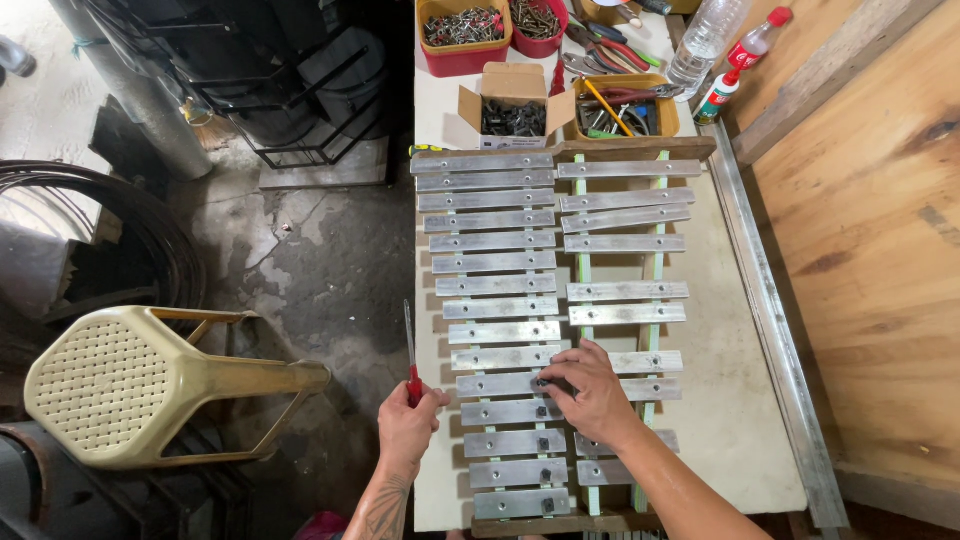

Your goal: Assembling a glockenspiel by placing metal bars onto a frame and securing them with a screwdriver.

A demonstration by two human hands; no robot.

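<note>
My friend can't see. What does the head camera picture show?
A person's right hand presses on metal xylophone bars laid in two rows on a workbench, while the left hand holds a red-handled screwdriver. Boxes of screws sit behind.

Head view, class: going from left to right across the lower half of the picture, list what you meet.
Overturned plastic stool → left hand holding a red-handled screwdriver → left column of metal bars → right hand resting on the bars → metal rail at the table edge → wooden board.
</note>
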